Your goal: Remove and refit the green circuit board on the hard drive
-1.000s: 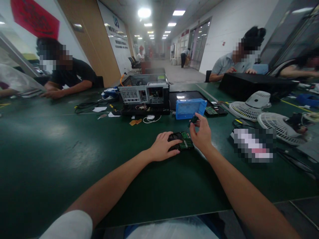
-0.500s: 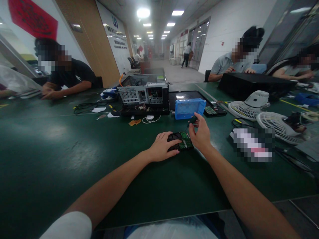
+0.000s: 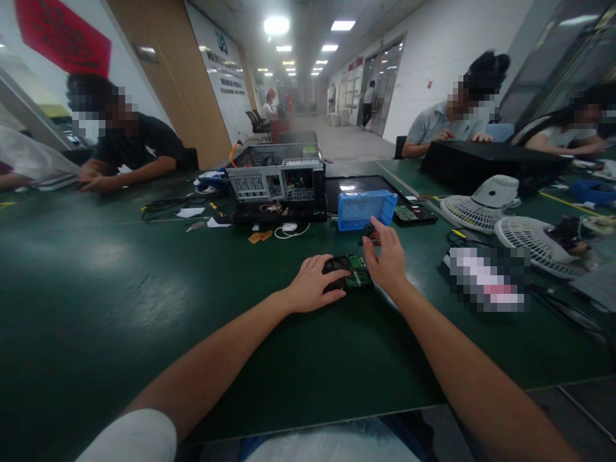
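Observation:
A small dark hard drive (image 3: 360,278) with a green circuit board lies flat in front of me. My left hand (image 3: 315,283) spans its left part, with the index finger stretched over the board, the thumb along the near edge and the other fingers at the far left corner. Between the fingertips of my right hand (image 3: 386,256) is a dark-handled screwdriver (image 3: 368,230), held nearly upright. Its thin shaft points down at the drive's far right side; I cannot make out the tip's contact.
Beyond my hands stand a blue plastic box (image 3: 367,210) and an opened computer case (image 3: 276,183). Another circuit-board unit (image 3: 414,214) lies right of the box. White fan parts (image 3: 474,212) and cables occupy the right side. People sit across the green table (image 3: 231,366).
My right fingers have shifted slightly around the screwdriver handle, which now shows less. My left hand and the hard drive stay put. A person far down the hall has moved.

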`<action>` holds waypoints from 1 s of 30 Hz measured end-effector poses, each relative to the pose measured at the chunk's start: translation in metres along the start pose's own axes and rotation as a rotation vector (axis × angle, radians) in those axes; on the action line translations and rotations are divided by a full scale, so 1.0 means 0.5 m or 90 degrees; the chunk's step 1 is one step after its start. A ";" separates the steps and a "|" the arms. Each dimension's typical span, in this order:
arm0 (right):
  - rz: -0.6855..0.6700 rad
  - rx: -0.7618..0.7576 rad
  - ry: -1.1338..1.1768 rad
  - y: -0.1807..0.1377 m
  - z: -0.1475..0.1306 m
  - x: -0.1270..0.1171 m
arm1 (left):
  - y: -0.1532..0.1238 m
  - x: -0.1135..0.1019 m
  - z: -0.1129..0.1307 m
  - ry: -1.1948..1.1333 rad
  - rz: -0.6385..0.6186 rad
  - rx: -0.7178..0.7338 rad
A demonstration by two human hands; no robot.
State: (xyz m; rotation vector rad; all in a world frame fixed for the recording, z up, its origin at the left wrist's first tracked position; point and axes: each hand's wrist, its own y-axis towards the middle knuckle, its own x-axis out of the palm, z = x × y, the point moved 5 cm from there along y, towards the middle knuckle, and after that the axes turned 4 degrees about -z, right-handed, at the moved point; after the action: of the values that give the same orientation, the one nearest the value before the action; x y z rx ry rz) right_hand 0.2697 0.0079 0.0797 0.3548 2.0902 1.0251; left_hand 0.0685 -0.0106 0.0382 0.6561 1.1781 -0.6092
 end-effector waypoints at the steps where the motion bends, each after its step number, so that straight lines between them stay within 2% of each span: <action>1: 0.012 -0.003 0.000 -0.001 0.003 0.001 | 0.000 0.000 0.000 0.000 0.000 0.001; 6: 0.074 0.011 -0.011 -0.008 0.024 0.004 | -0.001 -0.001 0.001 -0.002 -0.002 0.003; 18: 0.065 -0.030 -0.068 -0.001 -0.003 -0.003 | 0.000 0.000 -0.001 -0.007 -0.001 0.001; 23: 0.046 -0.016 -0.080 0.000 0.007 -0.008 | -0.001 -0.002 0.001 -0.004 -0.005 0.005; 30: 0.065 -0.002 -0.066 -0.004 0.028 -0.007 | 0.000 0.000 -0.001 -0.011 0.009 0.006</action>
State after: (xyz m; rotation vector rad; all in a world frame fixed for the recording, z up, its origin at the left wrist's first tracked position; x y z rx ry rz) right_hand 0.2824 0.0124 0.0745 0.5062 1.9948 1.0466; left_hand 0.0680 -0.0102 0.0381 0.6659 1.1547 -0.6074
